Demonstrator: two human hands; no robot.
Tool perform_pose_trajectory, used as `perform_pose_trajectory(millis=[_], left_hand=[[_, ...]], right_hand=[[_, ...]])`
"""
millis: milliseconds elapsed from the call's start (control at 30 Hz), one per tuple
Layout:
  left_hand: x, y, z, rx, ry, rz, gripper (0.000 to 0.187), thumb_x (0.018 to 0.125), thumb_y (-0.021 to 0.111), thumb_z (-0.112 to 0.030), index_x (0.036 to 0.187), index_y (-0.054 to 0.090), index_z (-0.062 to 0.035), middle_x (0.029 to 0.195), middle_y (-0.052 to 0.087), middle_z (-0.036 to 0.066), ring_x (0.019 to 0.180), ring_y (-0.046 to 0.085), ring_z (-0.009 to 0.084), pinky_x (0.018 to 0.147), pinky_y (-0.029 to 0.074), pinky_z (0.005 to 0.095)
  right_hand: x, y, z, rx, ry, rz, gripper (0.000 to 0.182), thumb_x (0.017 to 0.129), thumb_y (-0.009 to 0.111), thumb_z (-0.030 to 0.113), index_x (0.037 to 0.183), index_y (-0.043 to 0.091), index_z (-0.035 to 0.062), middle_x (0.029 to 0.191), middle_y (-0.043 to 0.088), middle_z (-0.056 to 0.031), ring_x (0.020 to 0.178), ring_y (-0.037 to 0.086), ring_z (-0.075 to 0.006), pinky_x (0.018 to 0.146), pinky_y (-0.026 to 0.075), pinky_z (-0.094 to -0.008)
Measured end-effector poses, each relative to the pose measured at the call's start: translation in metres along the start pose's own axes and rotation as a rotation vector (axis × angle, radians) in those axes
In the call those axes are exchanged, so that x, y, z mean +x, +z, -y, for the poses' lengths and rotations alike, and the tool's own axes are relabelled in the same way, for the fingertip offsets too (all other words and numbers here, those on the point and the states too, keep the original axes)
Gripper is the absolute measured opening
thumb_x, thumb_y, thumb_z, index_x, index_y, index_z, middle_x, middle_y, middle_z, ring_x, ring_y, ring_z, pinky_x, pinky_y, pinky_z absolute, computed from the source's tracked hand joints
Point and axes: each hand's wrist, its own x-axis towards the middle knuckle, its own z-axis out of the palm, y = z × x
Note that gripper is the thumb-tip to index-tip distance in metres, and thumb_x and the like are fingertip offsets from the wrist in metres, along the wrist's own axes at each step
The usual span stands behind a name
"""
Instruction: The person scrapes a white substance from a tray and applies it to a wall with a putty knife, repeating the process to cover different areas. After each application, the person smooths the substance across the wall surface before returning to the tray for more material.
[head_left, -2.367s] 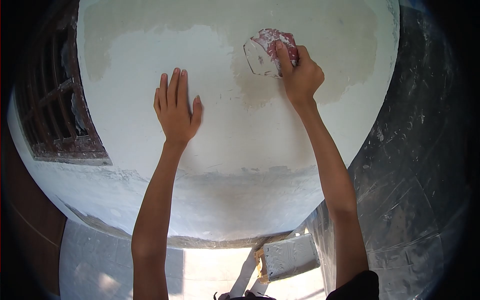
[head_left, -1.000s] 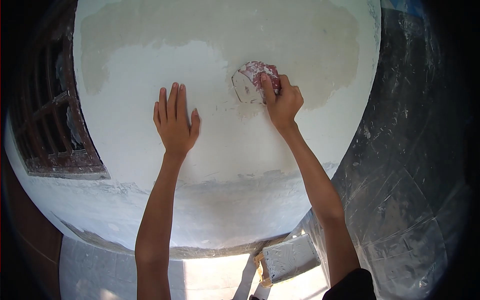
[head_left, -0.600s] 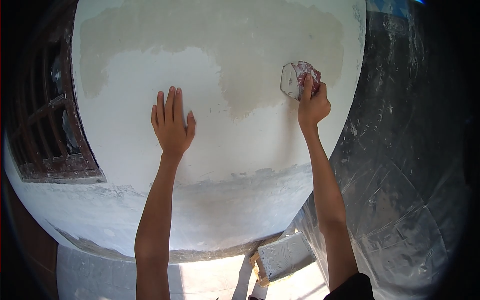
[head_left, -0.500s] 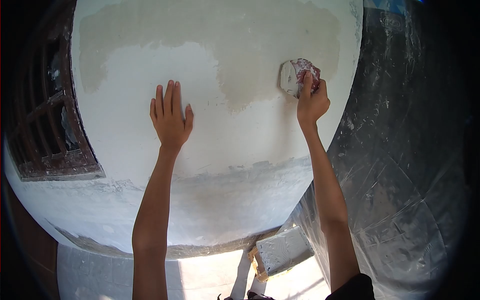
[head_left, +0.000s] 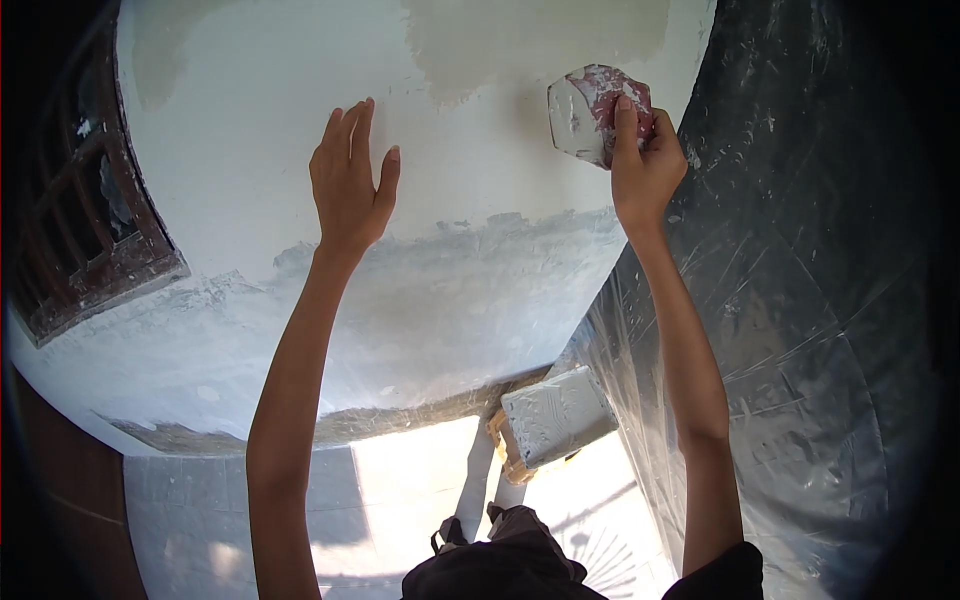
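My right hand [head_left: 647,175] grips a putty scraper [head_left: 585,115], thumb on its reddish, putty-smeared body. Its broad pale blade points left, near the right edge of the white wall [head_left: 480,160]. Whether the blade touches the wall cannot be told. My left hand [head_left: 350,185] is open at the left, fingers stretched upward and thumb apart, in front of the wall or just off it. Above both hands, a damp-looking beige patch [head_left: 470,45] of coating shows on the wall. The wall's lower band is grey and rough.
A tray of white putty [head_left: 560,415] sits on a support near the wall's foot. Dark plastic sheeting [head_left: 800,330] hangs along the right. At the left is a brown barred window [head_left: 100,220]. Sunlit floor tiles [head_left: 410,480] lie below.
The view has tilted down, showing more floor and my clothing. My left hand has turned and its fingers look lifted. The scraper, still in my right hand, is away from the beige patch.
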Motion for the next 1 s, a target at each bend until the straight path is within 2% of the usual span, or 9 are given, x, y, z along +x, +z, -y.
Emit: perform_pose_trajectory(millis=[300, 400, 433, 533, 667, 700, 800, 933, 1000], left_hand=[[-0.071, 0.012, -0.069, -0.108, 0.002, 0.092, 0.054, 0.099, 0.056, -0.030, 0.147, 0.044, -0.0082, 0.139, 0.055, 0.014, 0.139, 0.042, 0.0378, 0.107, 0.036, 0.0518], [-0.097, 0.023, -0.095, -0.080, -0.035, 0.198, 0.053, 0.104, 0.046, -0.037, 0.151, 0.039, -0.0141, 0.149, 0.046, 0.018, 0.143, 0.036, 0.0367, 0.110, 0.033, 0.0541], [-0.106, 0.029, -0.103, -0.076, -0.050, 0.226, 0.053, 0.104, 0.046, -0.037, 0.151, 0.039, -0.0141, 0.149, 0.046, 0.018, 0.143, 0.036, 0.0367, 0.110, 0.033, 0.0541], [-0.142, 0.049, -0.132, -0.085, -0.081, 0.270, 0.052, 0.104, 0.045, -0.039, 0.150, 0.041, -0.0139, 0.148, 0.045, 0.020, 0.144, 0.035, 0.0364, 0.110, 0.033, 0.0534], [-0.193, 0.076, -0.181, -0.045, -0.201, 0.350, 0.053, 0.104, 0.045, -0.042, 0.150, 0.042, -0.0144, 0.148, 0.045, 0.020, 0.143, 0.037, 0.0359, 0.110, 0.034, 0.0533], [-0.208, 0.083, -0.193, -0.042, -0.231, 0.388, 0.054, 0.104, 0.046, -0.042, 0.150, 0.041, -0.0145, 0.147, 0.045, 0.020, 0.143, 0.037, 0.0357, 0.110, 0.033, 0.0533], [-0.257, 0.097, -0.227, -0.046, -0.339, 0.482, 0.054, 0.104, 0.047, -0.042, 0.150, 0.040, -0.0155, 0.147, 0.046, 0.019, 0.143, 0.036, 0.0349, 0.111, 0.033, 0.0535], [-0.325, 0.111, -0.254, -0.079, -0.442, 0.611, 0.053, 0.103, 0.049, -0.039, 0.151, 0.040, -0.0169, 0.148, 0.045, 0.018, 0.143, 0.036, 0.0346, 0.112, 0.032, 0.0541], [-0.360, 0.120, -0.263, -0.111, -0.507, 0.693, 0.054, 0.103, 0.051, -0.038, 0.151, 0.040, -0.0159, 0.148, 0.045, 0.019, 0.143, 0.037, 0.0356, 0.113, 0.032, 0.0531]], right_hand=[[-0.040, -0.052, -0.049, 0.053, 0.098, 0.150, 0.036, 0.095, 0.070, 0.035, 0.089, 0.068, -0.0004, 0.072, 0.060, 0.0014, 0.067, 0.050, -0.0031, 0.059, 0.042, -0.0223], [-0.058, -0.060, -0.078, 0.202, 0.213, 0.199, 0.026, 0.098, 0.066, 0.023, 0.079, 0.061, 0.0048, 0.061, 0.052, 0.0036, 0.051, 0.040, -0.0058, 0.047, 0.033, -0.0260], [-0.065, -0.066, -0.085, 0.240, 0.219, 0.243, 0.029, 0.101, 0.062, 0.025, 0.079, 0.061, 0.0055, 0.064, 0.049, 0.0079, 0.056, 0.040, -0.0012, 0.047, 0.030, -0.0226], [-0.086, -0.085, -0.125, 0.150, 0.248, 0.326, 0.029, 0.101, 0.062, 0.025, 0.078, 0.061, 0.0065, 0.063, 0.049, 0.0069, 0.056, 0.040, -0.0013, 0.047, 0.030, -0.0221], [-0.134, -0.110, -0.200, 0.360, 0.466, 0.528, 0.024, 0.100, 0.064, 0.027, 0.087, 0.061, 0.0062, 0.067, 0.052, 0.0073, 0.057, 0.042, -0.0029, 0.047, 0.033, -0.0237], [-0.143, -0.121, -0.227, 0.215, 0.338, 0.571, 0.036, 0.095, 0.069, 0.036, 0.094, 0.067, 0.0002, 0.074, 0.063, -0.0001, 0.070, 0.055, -0.0040, 0.061, 0.046, -0.0231], [-0.192, -0.143, -0.259, 0.135, 0.566, 0.690, 0.038, 0.096, 0.068, 0.038, 0.100, 0.066, 0.0007, 0.077, 0.066, -0.0022, 0.074, 0.062, -0.0075, 0.064, 0.049, -0.0255], [-0.255, -0.166, -0.294, -0.011, 0.357, 0.791, 0.037, 0.096, 0.066, 0.035, 0.102, 0.065, -0.0011, 0.080, 0.072, -0.0134, 0.072, 0.073, -0.0219, 0.063, 0.055, -0.0353], [-0.288, -0.180, -0.311, -0.060, 0.398, 0.832, 0.035, 0.095, 0.067, 0.034, 0.098, 0.064, -0.0009, 0.081, 0.072, -0.0148, 0.074, 0.074, -0.0251, 0.062, 0.055, -0.0363]])
